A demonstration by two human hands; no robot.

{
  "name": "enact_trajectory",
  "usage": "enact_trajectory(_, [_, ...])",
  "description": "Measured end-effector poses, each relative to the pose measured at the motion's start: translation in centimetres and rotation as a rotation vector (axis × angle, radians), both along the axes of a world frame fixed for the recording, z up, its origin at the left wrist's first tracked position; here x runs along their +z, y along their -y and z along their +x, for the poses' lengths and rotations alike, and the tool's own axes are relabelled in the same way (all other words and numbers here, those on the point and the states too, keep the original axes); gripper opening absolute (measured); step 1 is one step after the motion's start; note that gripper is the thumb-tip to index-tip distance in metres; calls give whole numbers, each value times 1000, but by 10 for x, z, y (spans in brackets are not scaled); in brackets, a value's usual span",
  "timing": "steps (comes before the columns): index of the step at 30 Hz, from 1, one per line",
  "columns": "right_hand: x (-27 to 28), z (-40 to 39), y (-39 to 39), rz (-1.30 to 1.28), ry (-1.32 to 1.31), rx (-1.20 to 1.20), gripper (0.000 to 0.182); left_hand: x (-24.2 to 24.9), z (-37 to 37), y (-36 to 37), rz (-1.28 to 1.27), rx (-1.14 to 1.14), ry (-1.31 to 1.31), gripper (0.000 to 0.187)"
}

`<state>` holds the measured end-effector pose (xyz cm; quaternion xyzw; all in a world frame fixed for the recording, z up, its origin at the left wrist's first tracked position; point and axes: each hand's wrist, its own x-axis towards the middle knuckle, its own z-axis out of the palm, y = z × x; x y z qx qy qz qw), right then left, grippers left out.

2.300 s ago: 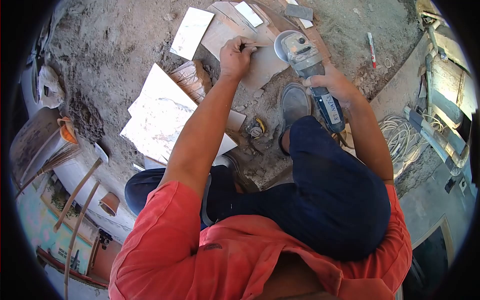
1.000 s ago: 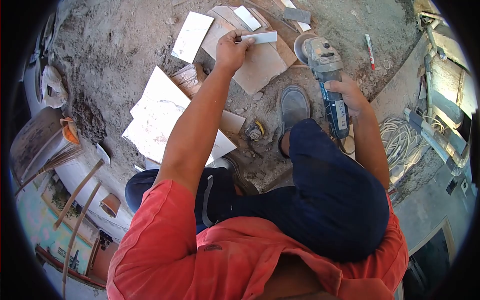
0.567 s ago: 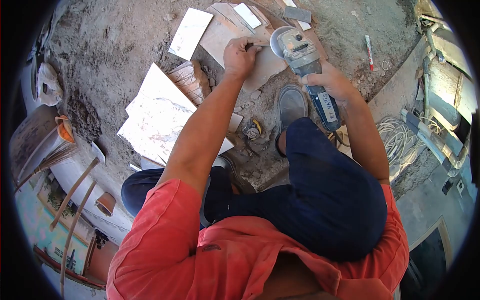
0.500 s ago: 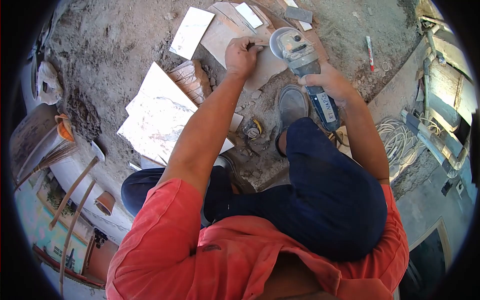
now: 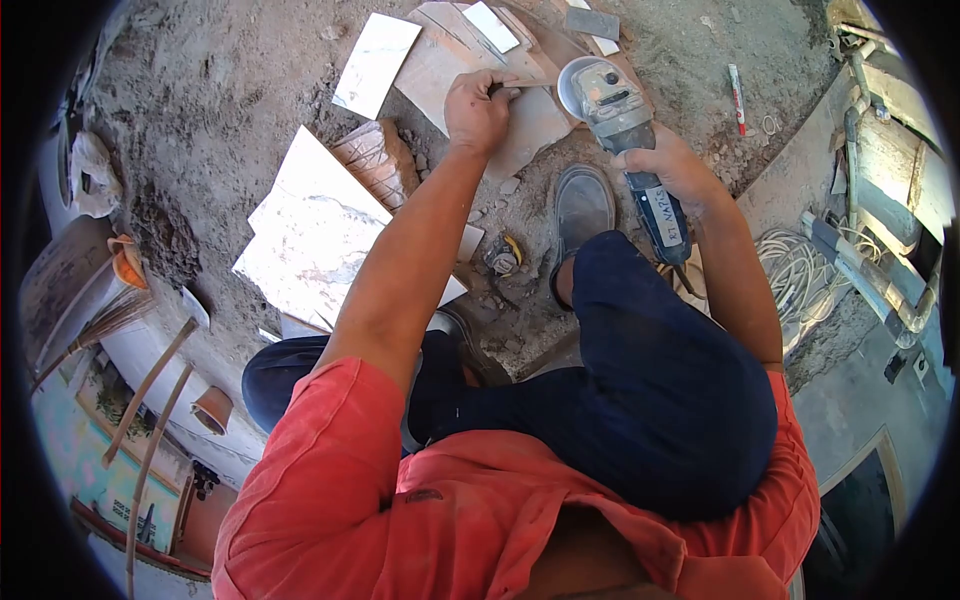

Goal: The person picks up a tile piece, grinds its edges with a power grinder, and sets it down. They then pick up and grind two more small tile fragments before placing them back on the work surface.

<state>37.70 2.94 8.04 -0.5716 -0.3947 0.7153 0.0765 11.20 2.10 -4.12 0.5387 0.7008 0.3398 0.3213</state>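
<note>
My right hand (image 5: 675, 170) is wrapped round the body of an angle grinder (image 5: 622, 118), whose handle bears a white label with writing. At its head, the pale round disc (image 5: 574, 88) faces the left hand. My left hand (image 5: 476, 112) pinches a thin tile strip (image 5: 532, 83) between thumb and fingers. The strip points right, its far end close to the disc. Under both lies a flat stone slab (image 5: 520, 130) on the dirt, with a narrow white tile piece (image 5: 491, 26) on its upper part.
A white tile (image 5: 376, 65) lies left of the slab; larger marbled tiles (image 5: 310, 235) and a scored block (image 5: 378, 160) are nearer. A tape measure (image 5: 504, 254) sits by my shoe (image 5: 584, 208). To the right are a marker (image 5: 737, 100) and coiled cable (image 5: 795, 275).
The grinder has shifted a little to the right, away from my left hand. More of the tile strip now shows between the fingers and the disc.
</note>
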Motion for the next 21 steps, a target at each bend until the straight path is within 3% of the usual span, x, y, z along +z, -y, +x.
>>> enact_trajectory(7, [13, 11, 0, -32, 15, -72, 51, -2, -1, 0, 2, -21, -23, 16])
enact_trajectory(16, [-7, -2, -6, -38, -9, 58, 55, -1, 0, 1, -9, -32, -63, 15])
enact_trajectory(21, [-2, 16, -2, -70, -7, -63, 52, -1, -1, 3, -21, -8, -34, 15])
